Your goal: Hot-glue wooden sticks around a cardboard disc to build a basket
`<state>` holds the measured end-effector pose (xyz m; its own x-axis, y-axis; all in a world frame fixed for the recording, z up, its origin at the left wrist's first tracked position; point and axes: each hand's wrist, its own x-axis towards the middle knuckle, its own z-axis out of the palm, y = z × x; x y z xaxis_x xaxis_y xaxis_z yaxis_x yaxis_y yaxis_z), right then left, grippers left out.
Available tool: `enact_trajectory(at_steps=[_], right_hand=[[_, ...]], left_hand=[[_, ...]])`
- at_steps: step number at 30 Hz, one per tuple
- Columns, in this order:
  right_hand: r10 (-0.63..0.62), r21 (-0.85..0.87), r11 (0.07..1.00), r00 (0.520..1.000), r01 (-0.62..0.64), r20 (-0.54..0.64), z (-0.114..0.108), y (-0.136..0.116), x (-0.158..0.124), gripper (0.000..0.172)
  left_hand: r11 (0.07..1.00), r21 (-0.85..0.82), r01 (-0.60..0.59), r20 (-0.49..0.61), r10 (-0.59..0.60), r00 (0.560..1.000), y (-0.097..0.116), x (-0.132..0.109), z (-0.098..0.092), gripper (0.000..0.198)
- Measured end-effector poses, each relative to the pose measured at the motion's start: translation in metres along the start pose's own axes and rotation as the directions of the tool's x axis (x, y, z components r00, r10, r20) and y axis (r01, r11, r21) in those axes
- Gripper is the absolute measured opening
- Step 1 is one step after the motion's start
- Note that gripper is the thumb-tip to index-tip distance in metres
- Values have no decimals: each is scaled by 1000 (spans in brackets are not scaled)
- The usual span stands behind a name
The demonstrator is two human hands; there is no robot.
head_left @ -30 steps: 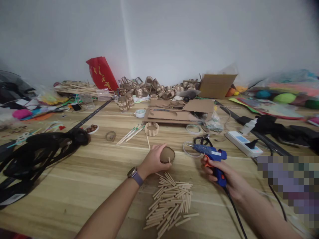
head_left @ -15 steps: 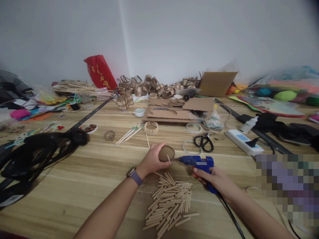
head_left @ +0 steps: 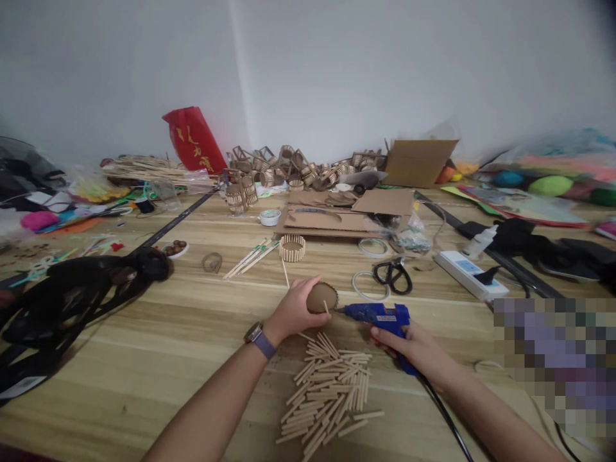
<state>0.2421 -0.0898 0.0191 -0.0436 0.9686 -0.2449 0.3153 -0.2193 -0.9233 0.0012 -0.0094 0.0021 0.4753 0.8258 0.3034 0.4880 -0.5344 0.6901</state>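
My left hand [head_left: 293, 310] is closed round a small round cardboard disc [head_left: 321, 297], held upright on the wooden table [head_left: 144, 346] with one short stick against its edge. My right hand [head_left: 414, 346] grips a blue glue gun [head_left: 380, 316] by its handle. The gun's nozzle points left and sits right at the disc's lower right edge. A pile of short wooden sticks [head_left: 327, 393] lies on the table just below both hands. A watch with a purple strap [head_left: 260, 337] is on my left wrist.
Black scissors [head_left: 393, 274] and wire rings [head_left: 369, 285] lie behind the gun. A white power strip [head_left: 469, 274] sits at right, the gun's black cord [head_left: 447, 417] trailing toward me. A stick ring [head_left: 292, 248], long sticks [head_left: 250, 256], cardboard sheets [head_left: 332, 221] and finished stick baskets [head_left: 289, 168] lie farther back.
My right hand brought the glue gun down and to the left, from beside the scissors to the disc's edge. The left hand and disc stayed in place.
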Motion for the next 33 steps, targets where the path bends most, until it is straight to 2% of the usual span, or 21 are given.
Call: enact_trajectory(at_steps=[14, 20, 25, 33], right_hand=[[-14, -41, 999, 999, 12, -37, 3, -5, -5, 49], [-76, -107, 992, 996, 71, -40, 0, -6, -5, 47], [-147, -184, 973, 989, 140, -22, 0, -12, -4, 53], [-175, -204, 964, 984, 168, -16, 0, -11, -2, 56]], left_hand=[[1000, 11, -13, 5, 13, 1000, 0, 0, 0, 80], [999, 37, 11, -3, -10, 1000, -1, 0, 2, 80], [999, 50, 21, 1, -21, 1000, 0, 1, 1, 79], [997, 72, 4, -2, -4, 1000, 0, 1, 2, 77]])
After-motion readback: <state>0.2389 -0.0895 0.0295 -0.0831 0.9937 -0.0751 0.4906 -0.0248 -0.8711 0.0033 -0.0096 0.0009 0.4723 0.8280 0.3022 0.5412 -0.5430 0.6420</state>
